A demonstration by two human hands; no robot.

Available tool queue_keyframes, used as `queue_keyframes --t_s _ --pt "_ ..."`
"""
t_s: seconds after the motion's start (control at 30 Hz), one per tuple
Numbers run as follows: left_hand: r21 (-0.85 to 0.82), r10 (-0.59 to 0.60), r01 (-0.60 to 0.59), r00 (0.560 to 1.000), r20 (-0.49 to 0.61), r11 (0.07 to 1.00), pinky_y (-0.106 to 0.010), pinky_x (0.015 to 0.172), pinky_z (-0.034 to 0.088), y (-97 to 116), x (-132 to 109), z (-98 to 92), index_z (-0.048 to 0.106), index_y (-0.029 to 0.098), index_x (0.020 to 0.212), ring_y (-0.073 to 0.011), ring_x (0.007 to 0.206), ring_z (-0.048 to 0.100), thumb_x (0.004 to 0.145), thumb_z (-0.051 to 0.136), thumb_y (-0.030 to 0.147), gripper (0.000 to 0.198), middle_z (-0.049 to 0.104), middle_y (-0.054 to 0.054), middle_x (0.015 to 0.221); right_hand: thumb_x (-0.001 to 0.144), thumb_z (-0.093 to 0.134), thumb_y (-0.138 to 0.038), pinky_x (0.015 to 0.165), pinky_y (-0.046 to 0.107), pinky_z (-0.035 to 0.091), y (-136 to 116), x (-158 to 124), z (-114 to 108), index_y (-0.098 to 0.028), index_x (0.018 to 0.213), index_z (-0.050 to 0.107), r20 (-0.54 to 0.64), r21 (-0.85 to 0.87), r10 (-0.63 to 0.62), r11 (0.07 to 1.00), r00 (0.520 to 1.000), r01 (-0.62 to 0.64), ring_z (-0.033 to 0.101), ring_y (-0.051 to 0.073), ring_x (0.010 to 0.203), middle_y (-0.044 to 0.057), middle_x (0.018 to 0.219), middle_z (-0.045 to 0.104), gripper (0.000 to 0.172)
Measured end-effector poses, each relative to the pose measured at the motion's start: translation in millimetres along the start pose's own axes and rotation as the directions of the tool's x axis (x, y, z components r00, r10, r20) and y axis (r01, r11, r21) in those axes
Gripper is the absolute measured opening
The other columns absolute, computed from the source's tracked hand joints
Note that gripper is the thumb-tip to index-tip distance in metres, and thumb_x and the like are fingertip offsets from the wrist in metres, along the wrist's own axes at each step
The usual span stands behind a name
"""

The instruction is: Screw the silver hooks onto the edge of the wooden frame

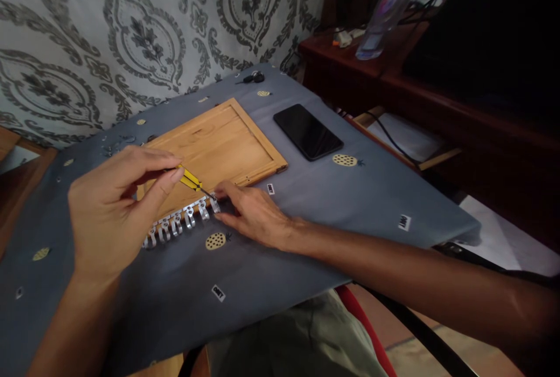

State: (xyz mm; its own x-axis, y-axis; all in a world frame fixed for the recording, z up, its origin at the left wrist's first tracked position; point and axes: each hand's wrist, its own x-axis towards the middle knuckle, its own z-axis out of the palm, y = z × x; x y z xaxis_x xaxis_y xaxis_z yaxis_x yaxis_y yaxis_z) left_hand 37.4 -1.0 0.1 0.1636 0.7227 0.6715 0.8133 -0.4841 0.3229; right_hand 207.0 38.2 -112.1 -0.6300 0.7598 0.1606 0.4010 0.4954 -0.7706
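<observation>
My left hand (116, 208) pinches a small yellow screwdriver (191, 179) between thumb and index finger. Its thin shaft slants down to the right, and the tip meets the near end of a metal hook strip (189, 217). Several curved silvery hooks hang from this strip along the front edge of a framed wooden panel (207, 143). At the strip's right end, my right hand (254, 213) has its thumb and index finger closed around the last hook. The exact contact at the screwdriver's tip is too small to make out.
A black phone (308, 132) lies right of the panel on the grey-blue tablecloth (297, 289). Keys (254, 77) rest near the back edge, and small metal pieces (118, 145) lie at left. A clear bottle (382, 12) stands on the dark red desk, above an open drawer (406, 138).
</observation>
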Motion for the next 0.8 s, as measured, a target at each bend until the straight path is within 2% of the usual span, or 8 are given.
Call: queue_keyframes --t_s 0.2,0.43,0.53,0.67,0.8 --pt "0.120 0.071 -0.065 0.996 -0.052 0.991 -0.022 0.068 0.050 0.4 2.7 2.3 0.075 0.020 0.086 -0.0083 0.073 0.064 0.082 0.076 0.019 0.004 0.070 0.002 0.081 0.089 0.064 -0.026 0.071 0.030 0.044 -0.7 0.2 -0.3 -0.020 0.121 0.054 0.014 -0.022 0.008 1.000 1.000 -0.008 0.066 0.019 0.081 0.007 0.107 0.074 0.033" --pt "0.084 0.012 -0.012 1.000 0.001 0.996 -0.029 0.073 0.054 4.1 3.1 -0.3 0.074 0.026 0.087 -0.0142 0.078 0.066 0.085 0.071 0.017 0.009 0.070 0.002 0.083 0.088 0.064 -0.024 0.072 0.031 0.045 -0.3 0.8 1.6 -0.020 0.121 0.055 0.004 -0.024 0.018 1.000 1.000 -0.018 0.067 0.020 0.084 0.007 0.106 0.074 0.034" --pt "0.077 0.017 -0.019 1.000 0.018 0.997 -0.028 0.075 0.053 2.4 2.8 -0.1 0.073 0.025 0.090 -0.0140 0.081 0.067 0.086 0.070 0.016 0.011 0.071 0.002 0.086 0.088 0.063 -0.025 0.071 0.031 0.045 -0.9 0.6 0.9 -0.020 0.120 0.057 0.008 -0.015 0.028 0.999 1.000 -0.028 0.067 0.020 0.081 0.007 0.103 0.074 0.033" --pt "0.050 0.042 -0.043 0.999 0.022 0.998 -0.026 0.074 0.052 -2.6 2.9 -0.8 0.073 0.024 0.094 -0.0124 0.082 0.067 0.084 0.071 0.014 0.014 0.072 0.002 0.088 0.086 0.062 -0.025 0.073 0.031 0.045 -2.3 -0.2 -1.4 -0.021 0.119 0.057 0.010 0.007 0.022 1.000 1.000 -0.022 0.067 0.021 0.087 0.007 0.101 0.073 0.033" --pt "0.012 -0.012 0.011 0.999 0.038 1.000 -0.027 0.075 0.052 -6.0 2.7 -2.2 0.074 0.024 0.096 -0.0128 0.084 0.068 0.082 0.072 0.015 0.016 0.073 0.001 0.090 0.087 0.061 -0.025 0.074 0.032 0.046 -2.6 -0.6 -1.9 -0.021 0.119 0.057 0.018 0.013 0.029 0.999 0.999 -0.029 0.067 0.021 0.089 0.007 0.100 0.073 0.033"
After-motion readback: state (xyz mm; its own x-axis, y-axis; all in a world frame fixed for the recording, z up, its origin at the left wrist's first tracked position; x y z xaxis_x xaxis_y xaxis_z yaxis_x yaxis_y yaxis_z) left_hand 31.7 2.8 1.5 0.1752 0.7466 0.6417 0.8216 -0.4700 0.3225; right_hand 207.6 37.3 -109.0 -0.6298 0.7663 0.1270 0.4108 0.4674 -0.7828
